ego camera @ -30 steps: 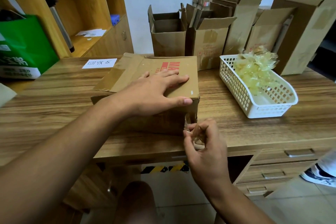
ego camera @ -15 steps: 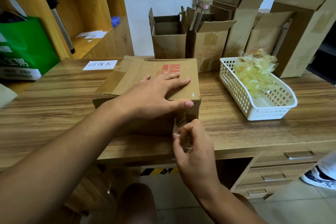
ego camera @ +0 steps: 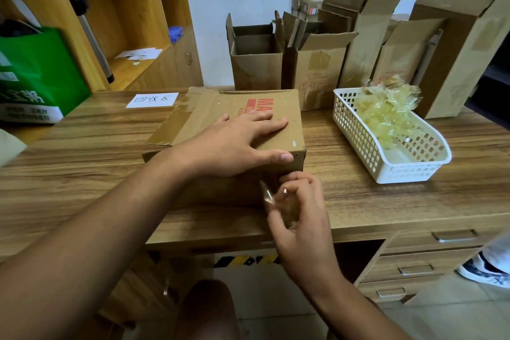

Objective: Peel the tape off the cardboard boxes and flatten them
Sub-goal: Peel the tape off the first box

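Toward two o'clock crept my right hand [ego camera: 300, 215], fingers [ego camera: 292, 178] pinching the tape [ego camera: 266, 194]; left hand [ego camera: 231, 146], spread flat, pinned the box [ego camera: 209, 107]; a low, slow pull seemed best.

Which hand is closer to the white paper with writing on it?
Left. The left hand lies flat on the cardboard box, right of the white paper. The right hand is farther off, pinching tape at the box's near right corner.
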Demonstrator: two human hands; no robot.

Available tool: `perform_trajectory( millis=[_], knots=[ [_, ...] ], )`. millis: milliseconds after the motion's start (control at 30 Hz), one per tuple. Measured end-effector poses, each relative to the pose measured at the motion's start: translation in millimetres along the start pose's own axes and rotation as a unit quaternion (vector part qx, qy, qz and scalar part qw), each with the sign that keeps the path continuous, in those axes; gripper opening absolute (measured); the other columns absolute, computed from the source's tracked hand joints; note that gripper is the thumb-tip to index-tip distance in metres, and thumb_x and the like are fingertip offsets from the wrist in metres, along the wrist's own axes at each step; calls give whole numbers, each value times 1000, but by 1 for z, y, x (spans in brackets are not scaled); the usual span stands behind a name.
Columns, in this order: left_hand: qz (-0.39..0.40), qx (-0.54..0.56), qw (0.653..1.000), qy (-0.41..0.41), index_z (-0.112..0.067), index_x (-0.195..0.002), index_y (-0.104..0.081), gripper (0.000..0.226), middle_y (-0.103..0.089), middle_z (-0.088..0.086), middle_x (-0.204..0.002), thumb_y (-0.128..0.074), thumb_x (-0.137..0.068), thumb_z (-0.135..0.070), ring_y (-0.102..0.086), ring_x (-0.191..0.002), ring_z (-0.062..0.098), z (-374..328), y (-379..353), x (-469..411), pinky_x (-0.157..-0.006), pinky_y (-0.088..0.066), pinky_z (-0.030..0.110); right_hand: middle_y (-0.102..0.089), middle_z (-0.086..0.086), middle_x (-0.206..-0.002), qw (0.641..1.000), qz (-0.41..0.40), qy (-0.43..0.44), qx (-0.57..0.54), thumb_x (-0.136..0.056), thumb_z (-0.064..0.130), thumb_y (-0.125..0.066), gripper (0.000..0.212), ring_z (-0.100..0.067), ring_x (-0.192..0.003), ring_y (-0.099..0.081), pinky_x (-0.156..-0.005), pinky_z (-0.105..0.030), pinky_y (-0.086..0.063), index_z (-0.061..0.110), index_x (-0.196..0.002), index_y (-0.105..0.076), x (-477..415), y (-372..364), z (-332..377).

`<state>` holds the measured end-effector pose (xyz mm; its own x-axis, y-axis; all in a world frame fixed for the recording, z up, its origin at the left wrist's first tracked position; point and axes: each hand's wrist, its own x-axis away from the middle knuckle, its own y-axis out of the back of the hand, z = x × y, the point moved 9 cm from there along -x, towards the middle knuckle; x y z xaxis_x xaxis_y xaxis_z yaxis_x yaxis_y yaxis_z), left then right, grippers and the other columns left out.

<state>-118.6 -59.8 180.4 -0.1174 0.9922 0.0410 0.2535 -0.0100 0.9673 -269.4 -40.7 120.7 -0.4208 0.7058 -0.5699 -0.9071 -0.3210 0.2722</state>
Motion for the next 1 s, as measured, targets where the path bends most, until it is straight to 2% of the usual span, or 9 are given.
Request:
perform_trajectory(
  millis=[167,267,433,567,667,833,1000],
  knots=[
    [113,-7,993,-18,-58,-152,1,82,11,-19,-165,-31,-80,-81,13,-150,4,2,-5,0,-123,10,48,-60,4,-104,999,-12,8,43,-80,-11,-65,34,-1,-101,-57,-80,-5,-39,18,-96,-58,0,9,2],
    [139,-2,990,-24,-67,-147,-2,78,8,-27,-163,-35,-79,-86,8,-150,1,7,3,2,-122,5,46,-62,7,-98,998,-10,-2,57,-83,-7,-67,32,-4,-93,-59,-74,-6,-41,16,-106,-63,-1,13,2],
    [89,-10,995,-42,-74,-141,-12,73,-5,-33,-161,-36,-73,-89,-2,-149,-1,10,10,1,-120,1,50,-59,12,-95,998,-16,-26,62,-84,19,-81,32,-3,-91,-58,-73,-7,-43,19,-109,-60,0,10,1],
    [47,-16,998,-46,-74,-141,-11,71,-5,-32,-161,-30,-75,-91,-2,-150,0,13,5,1,-121,2,55,-61,6,-85,996,-51,-33,64,-87,9,-77,21,-8,-80,-59,-65,-11,-44,17,-100,-62,-5,11,-3],
    [29,-9,999,-43,-72,-142,-13,73,-6,-31,-162,-29,-74,-93,-2,-151,2,14,4,0,-122,-2,55,-63,10,-81,997,-53,-52,25,-90,6,-72,19,-11,-78,-62,-63,-11,-44,21,-97,-63,-5,8,-9],
    [37,9,998,-50,-72,-142,-10,74,-2,-30,-163,-27,-74,-93,2,-151,0,14,0,-1,-125,0,49,-64,10,-81,998,-35,-44,27,-88,-1,-71,26,-10,-78,-62,-62,-17,-47,23,-88,-59,3,-8,-6],
    [34,-3,998,-50,-73,-141,-6,73,1,-30,-162,-22,-73,-94,3,-151,0,14,-1,-1,-125,1,47,-67,11,-84,998,-15,-58,-3,-87,-5,-69,38,-5,-86,-65,-69,-8,-44,30,-83,-53,2,-14,-7]
  ],
)
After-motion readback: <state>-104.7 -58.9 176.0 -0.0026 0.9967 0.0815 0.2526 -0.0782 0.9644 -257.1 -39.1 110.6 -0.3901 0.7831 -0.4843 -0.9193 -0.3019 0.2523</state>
